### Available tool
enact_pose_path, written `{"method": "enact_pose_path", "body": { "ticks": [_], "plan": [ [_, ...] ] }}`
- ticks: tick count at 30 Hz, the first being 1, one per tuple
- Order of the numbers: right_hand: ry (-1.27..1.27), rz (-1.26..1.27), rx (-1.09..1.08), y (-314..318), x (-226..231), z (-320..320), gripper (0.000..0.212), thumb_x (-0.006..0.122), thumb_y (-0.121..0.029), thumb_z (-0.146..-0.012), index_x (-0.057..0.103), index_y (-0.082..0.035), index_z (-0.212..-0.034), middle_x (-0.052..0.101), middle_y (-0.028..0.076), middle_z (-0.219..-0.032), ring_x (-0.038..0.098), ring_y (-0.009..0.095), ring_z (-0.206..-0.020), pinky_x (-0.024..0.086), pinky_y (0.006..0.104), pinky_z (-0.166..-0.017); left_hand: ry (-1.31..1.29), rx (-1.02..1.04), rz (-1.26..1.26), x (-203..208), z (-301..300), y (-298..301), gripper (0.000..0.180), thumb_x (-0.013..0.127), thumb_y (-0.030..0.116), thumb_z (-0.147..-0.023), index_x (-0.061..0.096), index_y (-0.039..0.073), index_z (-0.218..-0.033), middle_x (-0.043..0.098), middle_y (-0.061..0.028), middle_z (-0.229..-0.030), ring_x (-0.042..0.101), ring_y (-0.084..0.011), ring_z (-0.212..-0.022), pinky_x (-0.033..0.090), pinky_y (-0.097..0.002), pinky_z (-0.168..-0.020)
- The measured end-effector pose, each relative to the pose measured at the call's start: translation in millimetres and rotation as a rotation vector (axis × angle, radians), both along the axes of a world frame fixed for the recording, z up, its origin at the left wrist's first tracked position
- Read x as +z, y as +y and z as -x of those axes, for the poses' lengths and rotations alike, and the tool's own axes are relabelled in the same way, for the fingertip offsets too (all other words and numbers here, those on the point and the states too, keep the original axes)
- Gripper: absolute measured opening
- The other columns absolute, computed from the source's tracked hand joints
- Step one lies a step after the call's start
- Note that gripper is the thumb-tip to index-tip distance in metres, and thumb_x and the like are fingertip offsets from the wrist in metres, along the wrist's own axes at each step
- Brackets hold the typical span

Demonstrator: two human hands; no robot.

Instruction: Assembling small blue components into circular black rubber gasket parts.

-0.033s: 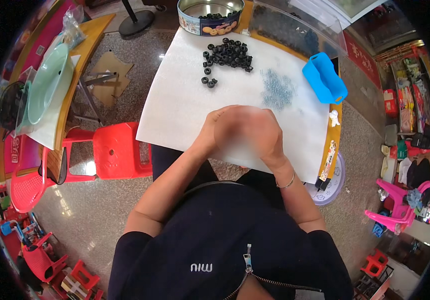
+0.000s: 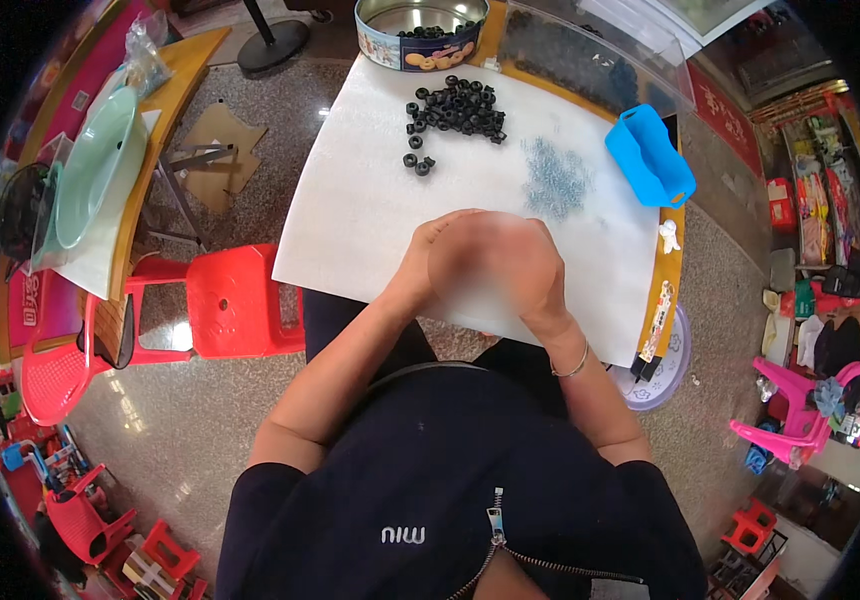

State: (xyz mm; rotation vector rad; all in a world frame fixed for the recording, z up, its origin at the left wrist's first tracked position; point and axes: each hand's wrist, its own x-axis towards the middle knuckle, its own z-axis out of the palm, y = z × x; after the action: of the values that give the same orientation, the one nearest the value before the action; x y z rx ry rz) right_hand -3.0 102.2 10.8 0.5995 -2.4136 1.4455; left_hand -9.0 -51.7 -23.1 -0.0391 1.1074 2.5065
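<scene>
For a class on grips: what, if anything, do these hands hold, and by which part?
Cannot tell: blur covers much of the left hand and right hand.

Holds the bare left hand (image 2: 426,256) and bare right hand (image 2: 545,275) close together in front of the navy-clad torso (image 2: 430,430). Curves both inward, toward each other, with fingers mostly lost under a round blur; cannot be read there for grip or contact. Slants the bare left forearm (image 2: 342,365) up and rightward, the bare right forearm (image 2: 602,405) up and leftward. Wears a thin, silver-coloured metal bangle (image 2: 580,366) around the right wrist (image 2: 554,326). Bends both elbows outward, just beyond short navy fabric sleeves (image 2: 262,500).
</scene>
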Motion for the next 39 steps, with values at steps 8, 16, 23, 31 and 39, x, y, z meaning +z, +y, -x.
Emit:
{"method": "enact_pose_path", "body": {
  "ticks": [8, 16, 23, 31, 39],
  "plan": [
    [0.017, 0.03, -0.026, -3.1, -8.3, -1.8, 0.015, 0.055, 0.003, -0.083, 0.059, -0.001, -0.097, 0.057, 0.011, -0.09, 0.058, 0.021, -0.075, 0.048, 0.0306, -0.065, -0.012, 0.038, 0.006, 1.1, -2.5, 0.7, 0.025, 0.05, 0.015, -0.096, 0.053, -0.002, -0.113, 0.057, -0.0038, -0.086, 0.055, -0.0116, -0.068, 0.047, -0.0235, -0.067],
    [-0.155, 0.168, 0.028, -13.2, 2.5, -3.4, 0.018, 0.052, -0.001, -0.089, 0.056, 0.001, -0.107, 0.05, 0.012, -0.104, 0.057, 0.014, -0.075, 0.049, 0.0242, -0.059, 0.045, -0.039, 0.093, 7.7, -1.5, 0.6, 0.023, 0.045, 0.014, -0.097, 0.054, -0.002, -0.112, 0.059, -0.0044, -0.088, 0.054, -0.0107, -0.066, 0.046, -0.0231, -0.066],
    [-0.324, 0.278, -0.017, -21.5, 3.6, -13.2, 0.026, 0.047, -0.012, -0.094, 0.051, 0.001, -0.115, 0.048, 0.014, -0.112, 0.054, 0.02, -0.091, 0.047, 0.0297, -0.077, -0.023, -0.055, 0.056, 19.7, -14.3, 8.7, 0.028, 0.049, 0.016, -0.096, 0.052, -0.001, -0.118, 0.059, -0.006, -0.101, 0.056, -0.0126, -0.088, 0.046, -0.0252, -0.079],
    [-0.268, 0.389, -0.069, -29.1, 0.0, -9.2, 0.023, 0.046, -0.015, -0.094, 0.053, 0.002, -0.108, 0.053, 0.015, -0.104, 0.055, 0.025, -0.09, 0.045, 0.0314, -0.083, 0.036, -0.006, 0.319, 29.7, -19.5, 17.2, 0.025, 0.049, 0.016, -0.097, 0.055, -0.001, -0.114, 0.059, -0.0037, -0.102, 0.054, -0.01, -0.095, 0.045, -0.0231, -0.081],
    [-0.157, 0.332, -0.096, -31.3, -11.2, -9.3, 0.018, 0.044, -0.013, -0.095, 0.055, 0.002, -0.097, 0.055, 0.014, -0.096, 0.055, 0.024, -0.088, 0.043, 0.0304, -0.082, 0.233, 0.076, 0.661, 14.9, -25.2, 24.3, 0.02, 0.046, 0.015, -0.097, 0.057, -0.001, -0.103, 0.06, -0.0037, -0.09, 0.053, -0.0084, -0.085, 0.046, -0.0236, -0.073]
  ]
}}
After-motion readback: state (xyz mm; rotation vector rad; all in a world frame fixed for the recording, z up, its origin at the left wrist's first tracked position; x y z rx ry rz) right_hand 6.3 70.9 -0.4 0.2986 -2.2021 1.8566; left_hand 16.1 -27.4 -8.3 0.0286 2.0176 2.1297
